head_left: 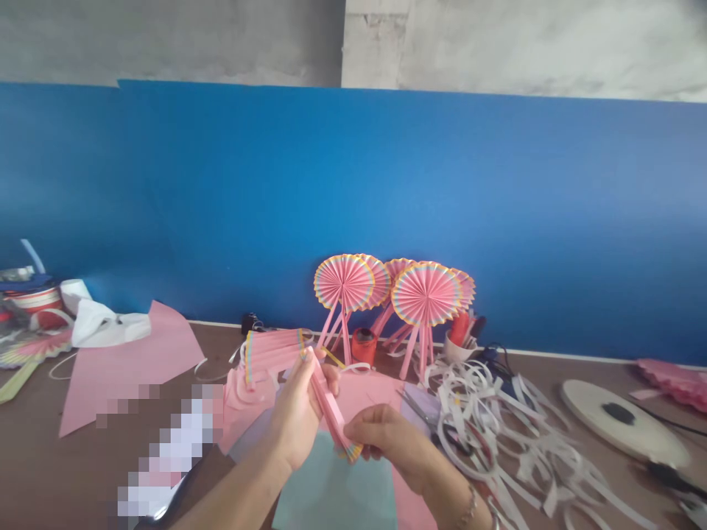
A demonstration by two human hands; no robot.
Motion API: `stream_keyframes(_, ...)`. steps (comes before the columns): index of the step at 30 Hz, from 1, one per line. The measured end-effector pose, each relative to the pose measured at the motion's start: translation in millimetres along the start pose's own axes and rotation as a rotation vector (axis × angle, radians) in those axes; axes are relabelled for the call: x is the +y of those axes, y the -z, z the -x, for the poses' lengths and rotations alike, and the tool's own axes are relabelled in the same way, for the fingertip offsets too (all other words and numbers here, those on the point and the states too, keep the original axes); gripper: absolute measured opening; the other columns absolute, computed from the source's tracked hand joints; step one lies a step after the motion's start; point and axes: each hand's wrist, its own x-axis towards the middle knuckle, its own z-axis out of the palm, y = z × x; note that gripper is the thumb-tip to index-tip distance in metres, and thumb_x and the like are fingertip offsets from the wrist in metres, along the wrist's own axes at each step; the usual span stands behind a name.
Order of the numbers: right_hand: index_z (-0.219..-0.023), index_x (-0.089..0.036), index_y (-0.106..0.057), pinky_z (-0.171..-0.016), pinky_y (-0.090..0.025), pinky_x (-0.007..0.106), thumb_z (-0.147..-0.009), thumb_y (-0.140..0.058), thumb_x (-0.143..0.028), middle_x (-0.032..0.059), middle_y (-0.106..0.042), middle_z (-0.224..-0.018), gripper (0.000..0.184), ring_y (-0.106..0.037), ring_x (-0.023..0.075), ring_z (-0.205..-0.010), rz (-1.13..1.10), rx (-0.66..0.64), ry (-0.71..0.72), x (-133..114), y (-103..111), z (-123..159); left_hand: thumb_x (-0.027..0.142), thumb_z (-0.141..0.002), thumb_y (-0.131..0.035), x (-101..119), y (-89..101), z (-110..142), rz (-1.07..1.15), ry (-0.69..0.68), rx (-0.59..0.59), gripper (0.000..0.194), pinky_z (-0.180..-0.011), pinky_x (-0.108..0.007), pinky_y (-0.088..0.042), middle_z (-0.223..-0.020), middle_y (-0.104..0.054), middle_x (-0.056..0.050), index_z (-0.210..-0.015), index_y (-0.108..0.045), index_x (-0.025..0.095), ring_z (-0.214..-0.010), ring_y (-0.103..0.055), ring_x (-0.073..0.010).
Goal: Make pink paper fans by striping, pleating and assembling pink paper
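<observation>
Between my two hands is a folded pink paper fan point(329, 403), pleated into a narrow bundle with a yellow and blue edge showing at its lower end. My left hand point(298, 412) is closed around its upper part, thumb along the top. Fingers of my right hand point(381, 438) pinch the lower, coloured end. Below them lie a pale green sheet point(336, 489) and pink paper point(375, 390). Scissors point(420, 412) rest just beyond my right hand. Left of my left hand is a pleated pink paper strip point(273, 353) with a coloured border.
Several round pink fans point(343, 283) on sticks lean against the blue partition point(248, 191). Curled white strips point(497, 427) pile up on the right, near a flat oval white object point(624, 421). A red roll point(364, 347) stands behind my hands. A pink sheet point(127, 375) lies left.
</observation>
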Motion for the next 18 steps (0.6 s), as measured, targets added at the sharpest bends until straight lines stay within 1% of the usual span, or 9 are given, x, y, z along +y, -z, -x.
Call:
stream_keyframes(4,-0.054,-0.014,-0.066,-0.048,-0.024,0.022,-0.063,-0.069,-0.034,-0.0013,-0.055,-0.046,0.023,-0.04,0.0065,-0.045,0.012,0.024,-0.008,-0.4,0.3,-1.8,0.044,-0.087,-0.051,-0.1,0.2,0.2,0.041,0.023,-0.015,0.024,-0.057,-0.024,-0.038,-0.057,-0.051,0.004,-0.091,-0.05,0.021,-0.055,-0.049,-0.0126)
stream_keyframes(8,-0.053,-0.014,-0.064,-0.048,-0.024,0.022,-0.062,-0.07,-0.034,-0.0026,-0.053,-0.044,0.023,-0.039,0.0064,-0.043,0.027,0.026,-0.023,1.6,-0.1,-3.3,0.038,-0.086,-0.055,-0.6,1.5,-0.2,0.125,0.033,-0.021,0.02,-0.058,-0.026,-0.042,-0.06,-0.051,0.004,-0.091,-0.051,0.019,-0.051,-0.044,-0.0099)
stream_keyframes(13,-0.052,-0.015,-0.063,-0.048,-0.025,0.023,-0.064,-0.068,-0.032,-0.0024,-0.054,-0.044,0.022,-0.04,0.007,-0.045,0.0,0.019,0.021,4.8,-1.9,-2.9,0.033,-0.084,-0.059,1.4,1.3,-1.2,0.21,0.086,-0.014,0.017,-0.055,-0.024,-0.042,-0.061,-0.048,0.005,-0.09,-0.052,0.018,-0.049,-0.04,-0.0078)
stream_keyframes(18,-0.049,-0.016,-0.06,-0.049,-0.028,0.023,-0.065,-0.066,-0.031,-0.0005,-0.059,-0.048,0.023,-0.042,0.0079,-0.046,-0.014,0.004,0.056,1.4,-6.6,-0.7,0.032,-0.085,-0.058,2.7,1.5,-0.7,0.221,0.075,-0.03,0.016,-0.053,-0.023,-0.041,-0.06,-0.045,0.005,-0.09,-0.053,0.018,-0.049,-0.038,-0.0074)
